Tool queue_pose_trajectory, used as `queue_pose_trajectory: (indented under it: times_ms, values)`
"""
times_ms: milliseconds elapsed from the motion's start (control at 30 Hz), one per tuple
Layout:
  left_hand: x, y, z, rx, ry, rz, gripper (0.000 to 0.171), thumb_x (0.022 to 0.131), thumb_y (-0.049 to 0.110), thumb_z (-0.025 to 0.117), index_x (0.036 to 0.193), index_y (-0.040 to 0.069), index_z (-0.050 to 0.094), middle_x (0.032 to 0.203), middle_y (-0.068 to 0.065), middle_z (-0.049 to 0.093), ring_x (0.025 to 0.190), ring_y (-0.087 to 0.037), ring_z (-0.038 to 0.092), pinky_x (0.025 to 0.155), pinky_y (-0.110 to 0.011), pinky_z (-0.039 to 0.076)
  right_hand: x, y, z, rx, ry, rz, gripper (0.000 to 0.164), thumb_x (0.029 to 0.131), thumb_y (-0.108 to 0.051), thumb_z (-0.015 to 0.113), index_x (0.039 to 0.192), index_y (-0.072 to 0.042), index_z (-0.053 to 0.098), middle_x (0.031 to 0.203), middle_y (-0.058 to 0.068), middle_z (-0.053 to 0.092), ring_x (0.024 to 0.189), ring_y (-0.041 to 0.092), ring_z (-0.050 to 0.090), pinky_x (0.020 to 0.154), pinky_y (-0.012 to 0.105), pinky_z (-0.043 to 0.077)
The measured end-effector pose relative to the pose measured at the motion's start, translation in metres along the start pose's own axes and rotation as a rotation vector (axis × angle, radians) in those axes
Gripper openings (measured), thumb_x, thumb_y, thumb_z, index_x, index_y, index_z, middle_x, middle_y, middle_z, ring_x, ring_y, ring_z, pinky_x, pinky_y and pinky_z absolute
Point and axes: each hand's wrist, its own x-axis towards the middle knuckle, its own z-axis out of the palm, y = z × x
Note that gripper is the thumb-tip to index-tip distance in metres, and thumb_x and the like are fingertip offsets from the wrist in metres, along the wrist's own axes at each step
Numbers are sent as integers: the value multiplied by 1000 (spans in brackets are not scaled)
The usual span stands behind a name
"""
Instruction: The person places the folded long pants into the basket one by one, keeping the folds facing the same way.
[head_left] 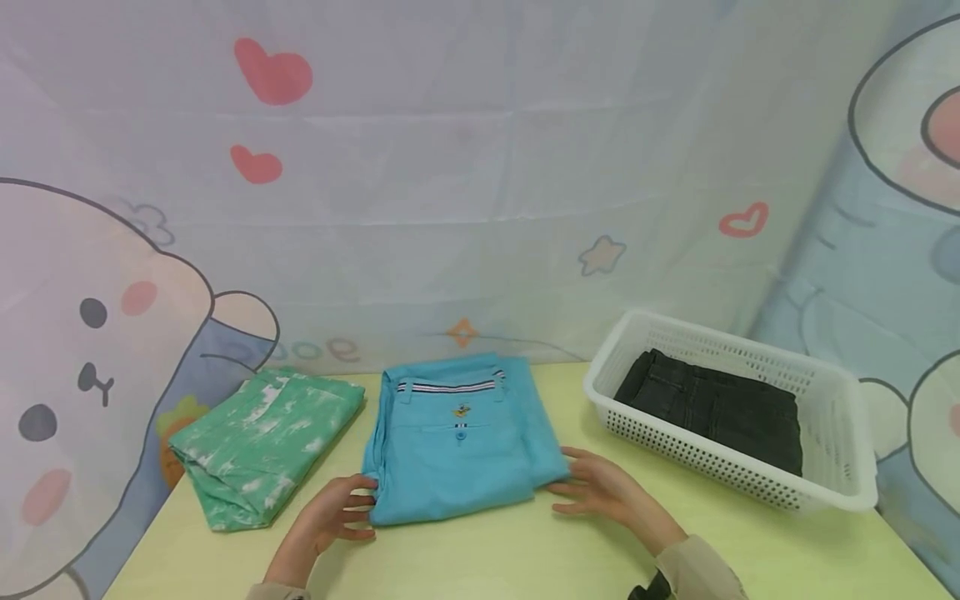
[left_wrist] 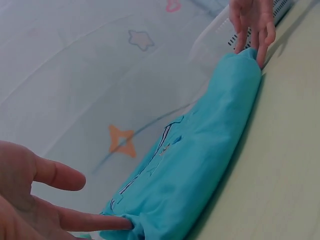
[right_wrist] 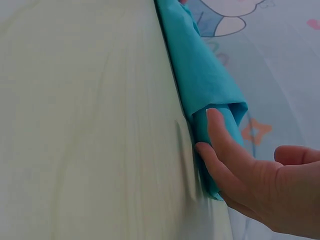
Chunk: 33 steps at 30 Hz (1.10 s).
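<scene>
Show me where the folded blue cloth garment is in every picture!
Head: the folded blue cloth garment lies at lower centre.
Left wrist: the garment slants from bottom centre to upper right.
Right wrist: the garment runs down from the top, right of centre.
Shared landmark: the orange four-pointed printed star.

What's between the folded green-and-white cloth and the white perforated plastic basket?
Folded blue cloth garment, left hand and right hand at its sides, per the head view.

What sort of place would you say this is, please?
Probably an indoor spot set up for folding laundry: a yellow table bears a folded blue garment, a white basket holds dark clothing, and a cartoon-printed cloth hangs behind.
</scene>
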Motion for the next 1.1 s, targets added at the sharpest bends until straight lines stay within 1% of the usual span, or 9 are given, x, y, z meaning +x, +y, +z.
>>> queue_pose_trajectory:
  times_ms: [200, 333, 467, 567, 633, 733, 833, 967, 1100]
  values:
    - [-4, 1, 12, -12, -4, 3, 43, 88, 23, 39, 116, -8, 44, 104, -26, 50, 79, -25, 50, 72, -43, 52, -5, -3, -8, 43, 39, 4, 61, 93, -12, 29, 142, -1, -7, 144, 31, 3, 130, 46, 19, 96, 53, 38]
    - [-3, 1, 14, -16, -15, 6, 42, 88, 23, 38, 115, -8, 46, 104, -27, 51, 80, -26, 51, 73, -44, 52, -7, -5, -9, 68, 53, 9, 61, 94, -13, 29, 142, -2, -6, 145, 29, -2, 131, 47, 14, 96, 52, 38]
    - [-2, 2, 12, -4, -15, 2, 43, 88, 23, 37, 115, -8, 48, 107, -28, 52, 86, -29, 54, 74, -45, 51, -9, -6, -6, 85, 78, -3, 61, 93, -12, 29, 143, -2, -5, 145, 28, -3, 132, 46, 14, 97, 50, 38]
    - [-1, 2, 10, -8, 3, -6, 41, 87, 23, 37, 112, -7, 50, 103, -25, 55, 84, -27, 57, 74, -43, 51, -11, -5, -2, 102, 126, -27, 61, 93, -10, 28, 142, -1, -6, 146, 27, -1, 132, 45, 15, 97, 49, 38]
    - [0, 2, 7, -18, 12, -10, 40, 87, 22, 37, 111, -7, 51, 99, -22, 56, 81, -24, 58, 73, -41, 50, -12, -4, 2, 131, 160, -49, 61, 93, -8, 26, 142, 0, -9, 147, 25, -2, 132, 46, 15, 99, 50, 36]
    - [1, 1, 4, -43, 34, -4, 38, 88, 22, 37, 107, -6, 54, 94, -16, 58, 77, -20, 58, 70, -38, 50, -15, 0, 8, 199, 208, -82, 63, 91, -5, 24, 140, -1, -14, 147, 24, -10, 131, 48, 11, 103, 52, 29]
    - [2, -1, 0, -67, 36, 20, 39, 90, 22, 36, 108, -7, 54, 94, -15, 57, 76, -19, 58, 68, -35, 49, -20, 3, 14, 265, 239, -102, 65, 89, -2, 24, 139, -1, -18, 144, 29, -14, 131, 50, 9, 105, 53, 25]
    - [6, -1, -3, -96, 42, 25, 43, 90, 22, 36, 118, -9, 48, 107, -23, 50, 79, -20, 57, 67, -32, 49, -25, 9, 22, 314, 296, -101, 67, 87, -1, 25, 139, 0, -17, 141, 37, -5, 130, 50, 12, 102, 51, 31]
    - [13, 2, -7, -87, 49, 36, 48, 91, 22, 33, 128, -8, 37, 127, -33, 35, 90, -25, 56, 69, -31, 49, -27, 18, 33, 378, 322, -91, 69, 86, 0, 26, 138, 0, -20, 139, 40, 1, 130, 48, 14, 101, 51, 32]
